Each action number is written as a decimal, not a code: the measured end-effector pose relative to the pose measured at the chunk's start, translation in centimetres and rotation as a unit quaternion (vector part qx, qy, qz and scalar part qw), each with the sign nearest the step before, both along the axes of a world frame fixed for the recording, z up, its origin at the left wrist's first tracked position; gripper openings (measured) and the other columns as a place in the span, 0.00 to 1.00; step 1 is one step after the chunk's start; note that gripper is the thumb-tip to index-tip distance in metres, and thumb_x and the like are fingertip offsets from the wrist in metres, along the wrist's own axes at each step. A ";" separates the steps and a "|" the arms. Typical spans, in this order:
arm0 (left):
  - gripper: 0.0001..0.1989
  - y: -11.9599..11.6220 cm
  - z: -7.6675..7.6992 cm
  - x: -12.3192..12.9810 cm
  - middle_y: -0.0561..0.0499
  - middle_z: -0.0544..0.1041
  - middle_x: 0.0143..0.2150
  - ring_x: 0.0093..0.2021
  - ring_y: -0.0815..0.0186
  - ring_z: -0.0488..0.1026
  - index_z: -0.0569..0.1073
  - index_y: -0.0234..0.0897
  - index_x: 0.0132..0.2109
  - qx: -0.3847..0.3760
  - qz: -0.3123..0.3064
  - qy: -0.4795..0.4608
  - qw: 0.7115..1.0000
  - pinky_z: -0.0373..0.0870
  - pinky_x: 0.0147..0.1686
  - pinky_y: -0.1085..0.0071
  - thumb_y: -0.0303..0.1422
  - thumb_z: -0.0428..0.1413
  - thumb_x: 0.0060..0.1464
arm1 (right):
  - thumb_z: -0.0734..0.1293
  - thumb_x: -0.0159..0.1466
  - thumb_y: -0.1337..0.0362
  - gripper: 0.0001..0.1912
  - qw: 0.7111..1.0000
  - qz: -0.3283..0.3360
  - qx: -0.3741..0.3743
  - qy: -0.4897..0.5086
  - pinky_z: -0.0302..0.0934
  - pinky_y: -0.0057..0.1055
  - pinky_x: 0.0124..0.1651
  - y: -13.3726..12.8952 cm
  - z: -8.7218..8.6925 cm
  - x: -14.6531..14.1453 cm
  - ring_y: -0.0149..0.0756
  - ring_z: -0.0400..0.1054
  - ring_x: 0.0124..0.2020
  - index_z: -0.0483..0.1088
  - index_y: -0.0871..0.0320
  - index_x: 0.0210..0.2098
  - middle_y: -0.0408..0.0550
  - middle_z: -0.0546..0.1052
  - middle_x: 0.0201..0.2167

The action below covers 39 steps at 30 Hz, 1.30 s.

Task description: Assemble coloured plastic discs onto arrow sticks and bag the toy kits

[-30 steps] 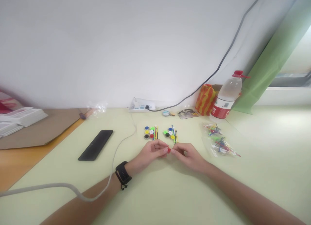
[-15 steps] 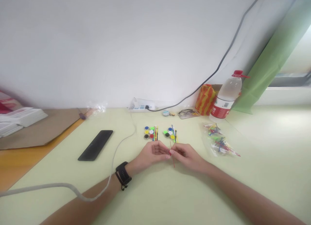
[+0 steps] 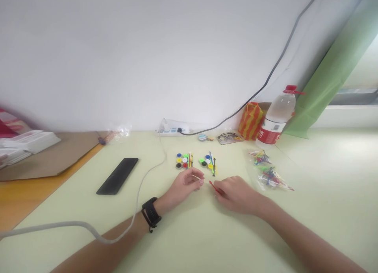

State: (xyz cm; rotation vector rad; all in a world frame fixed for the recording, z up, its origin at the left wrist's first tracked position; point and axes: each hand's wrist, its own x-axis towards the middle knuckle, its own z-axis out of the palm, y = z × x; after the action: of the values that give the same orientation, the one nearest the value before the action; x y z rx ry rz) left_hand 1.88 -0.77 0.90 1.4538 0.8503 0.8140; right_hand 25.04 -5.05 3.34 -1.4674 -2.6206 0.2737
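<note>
A thin red arrow-shaped piece (image 3: 215, 187) is pinched in my right hand (image 3: 236, 192), its pointed head toward the upper left. My left hand (image 3: 185, 183) is beside it, fingers curved with the thumb near the index finger; whether something small sits between them I cannot make out. Just beyond my left hand lie several coloured discs (image 3: 185, 160) with thin coloured sticks (image 3: 190, 160) at their right. A second group of discs (image 3: 207, 161) lies farther right, with a black arrow (image 3: 214, 166) and other sticks beside it.
Clear bags of coloured pieces (image 3: 270, 174) lie right of my hands, below a large bottle (image 3: 274, 117) and a striped bag (image 3: 250, 120). A black phone (image 3: 117, 176) lies left. A grey cable (image 3: 138, 190) crosses my left forearm. A power strip (image 3: 173, 131) stands by the wall.
My right hand has moved right, away from my left hand, and turned palm down. The red arrow has gone with it and now tilts to the upper left.
</note>
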 end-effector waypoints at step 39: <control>0.12 -0.3 0.2 0.1 0.46 0.78 0.42 0.43 0.62 0.74 0.77 0.36 0.41 0.047 -0.029 0.044 0.998 0.71 0.47 0.64 0.41 0.64 0.58 | 0.53 0.75 0.65 0.14 0.993 -0.097 0.069 0.008 0.55 0.32 0.37 2.9 -2.5 1.0 0.38 0.72 0.41 0.68 0.57 0.51 0.50 0.76 0.43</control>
State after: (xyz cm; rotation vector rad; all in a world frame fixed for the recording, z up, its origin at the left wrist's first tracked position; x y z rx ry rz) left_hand 1.99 -1.09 1.12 1.5999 0.8416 0.7603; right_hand 26.04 -2.17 0.89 -1.6475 -2.4074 0.0811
